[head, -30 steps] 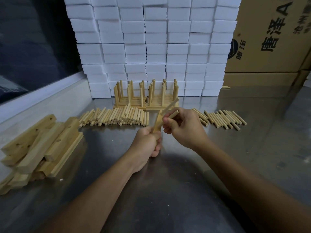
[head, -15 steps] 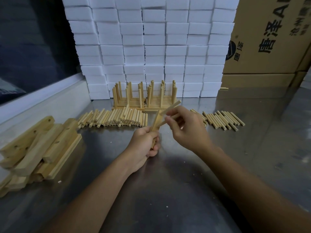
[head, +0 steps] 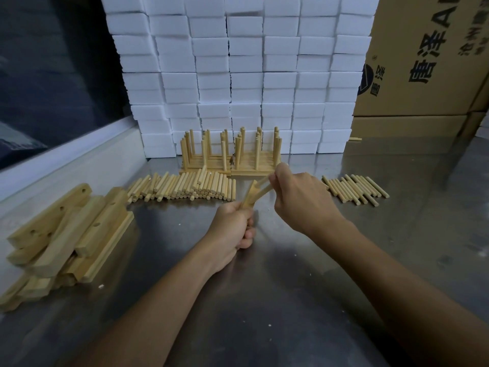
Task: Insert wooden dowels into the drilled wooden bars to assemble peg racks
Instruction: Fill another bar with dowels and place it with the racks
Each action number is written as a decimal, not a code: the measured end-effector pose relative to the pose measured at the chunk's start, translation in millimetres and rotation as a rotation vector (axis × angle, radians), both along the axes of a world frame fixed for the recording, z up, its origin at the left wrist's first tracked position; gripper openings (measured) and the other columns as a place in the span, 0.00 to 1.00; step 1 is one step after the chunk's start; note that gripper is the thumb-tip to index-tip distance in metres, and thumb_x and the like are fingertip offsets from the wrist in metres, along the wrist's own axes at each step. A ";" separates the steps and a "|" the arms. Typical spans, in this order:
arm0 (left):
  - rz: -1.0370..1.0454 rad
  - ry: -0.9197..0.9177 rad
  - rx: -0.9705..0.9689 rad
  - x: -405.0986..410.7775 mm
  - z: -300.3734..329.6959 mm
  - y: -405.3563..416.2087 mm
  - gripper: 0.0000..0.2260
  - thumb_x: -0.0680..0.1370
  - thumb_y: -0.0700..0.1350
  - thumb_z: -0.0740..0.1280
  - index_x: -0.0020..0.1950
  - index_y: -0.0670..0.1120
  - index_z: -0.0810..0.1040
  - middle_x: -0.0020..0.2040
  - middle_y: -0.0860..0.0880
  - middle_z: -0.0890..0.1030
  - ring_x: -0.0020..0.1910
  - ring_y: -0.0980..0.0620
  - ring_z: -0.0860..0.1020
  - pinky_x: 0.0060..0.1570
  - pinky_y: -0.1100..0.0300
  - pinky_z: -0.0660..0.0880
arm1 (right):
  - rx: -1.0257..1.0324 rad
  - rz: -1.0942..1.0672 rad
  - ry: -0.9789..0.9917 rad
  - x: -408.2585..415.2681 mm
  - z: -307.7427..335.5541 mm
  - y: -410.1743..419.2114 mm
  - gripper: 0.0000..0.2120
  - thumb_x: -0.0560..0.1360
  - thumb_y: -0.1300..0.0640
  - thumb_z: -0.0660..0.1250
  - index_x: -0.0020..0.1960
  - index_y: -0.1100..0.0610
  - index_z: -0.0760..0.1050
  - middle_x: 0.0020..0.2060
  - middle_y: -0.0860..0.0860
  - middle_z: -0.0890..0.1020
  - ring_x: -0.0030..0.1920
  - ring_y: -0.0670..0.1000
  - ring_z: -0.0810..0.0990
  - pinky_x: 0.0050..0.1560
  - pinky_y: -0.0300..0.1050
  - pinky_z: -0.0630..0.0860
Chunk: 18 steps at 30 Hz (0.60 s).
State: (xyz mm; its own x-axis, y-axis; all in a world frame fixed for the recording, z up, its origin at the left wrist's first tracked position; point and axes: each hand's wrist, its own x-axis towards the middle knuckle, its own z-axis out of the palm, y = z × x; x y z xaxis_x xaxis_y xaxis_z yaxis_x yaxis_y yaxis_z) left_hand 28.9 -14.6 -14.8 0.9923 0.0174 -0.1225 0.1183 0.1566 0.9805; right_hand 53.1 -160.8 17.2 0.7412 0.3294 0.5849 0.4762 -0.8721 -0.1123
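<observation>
Head view: metal tabletop (head: pixel 304 300) seen from above, both forearms reaching in from the lower edge.
Left hand (head: pixel 232 226): centre of frame, fingers curled tight round the lower end of a drilled wooden bar (head: pixel 250 196), which tilts up and to the right.
Right hand (head: pixel 299 197): just right of centre, fingertips pinching a dowel (head: pixel 264 181) whose left end meets the upper part of the bar; whether it is seated in a hole cannot be told.
Loose dowels, main pile (head: pixel 182 188): row lying on the tabletop, centre left, just beyond the left hand.
Loose dowels, small pile (head: pixel 354 188): row at centre right, past the right hand.
Finished peg racks (head: pixel 230 154): two groups side by side at upper centre, pegs upright, against the foam.
Spare drilled bars (head: pixel 68 234): loose stack at the left edge, holes showing on several.
White foam blocks (head: pixel 246 75): stacked wall across the upper centre.
Cardboard boxes (head: pixel 428 62): upper right, printed with dark characters.
</observation>
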 end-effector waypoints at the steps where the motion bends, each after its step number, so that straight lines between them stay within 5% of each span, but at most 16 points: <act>1: 0.005 -0.003 -0.001 0.7 -0.2 -0.1 0.07 0.83 0.35 0.57 0.47 0.40 0.72 0.33 0.47 0.67 0.22 0.56 0.64 0.16 0.66 0.56 | 0.002 -0.014 0.017 -1.1 0.4 1.2 0.14 0.85 0.48 0.48 0.53 0.56 0.67 0.30 0.49 0.71 0.28 0.51 0.71 0.30 0.49 0.71; 9: 0.002 -0.019 0.017 -0.6 -1.4 -0.9 0.08 0.83 0.35 0.56 0.47 0.41 0.72 0.33 0.48 0.67 0.22 0.57 0.64 0.16 0.66 0.56 | 0.105 0.008 0.131 -3.1 4.4 3.3 0.19 0.84 0.46 0.48 0.51 0.58 0.70 0.35 0.54 0.76 0.33 0.57 0.76 0.38 0.56 0.76; 18: 0.016 -0.024 0.044 -0.9 -2.2 -0.8 0.09 0.82 0.36 0.57 0.44 0.43 0.72 0.33 0.48 0.67 0.22 0.57 0.64 0.17 0.66 0.57 | 0.107 -0.009 0.090 -1.8 1.8 4.7 0.18 0.85 0.47 0.48 0.48 0.56 0.69 0.30 0.50 0.72 0.28 0.51 0.71 0.31 0.47 0.68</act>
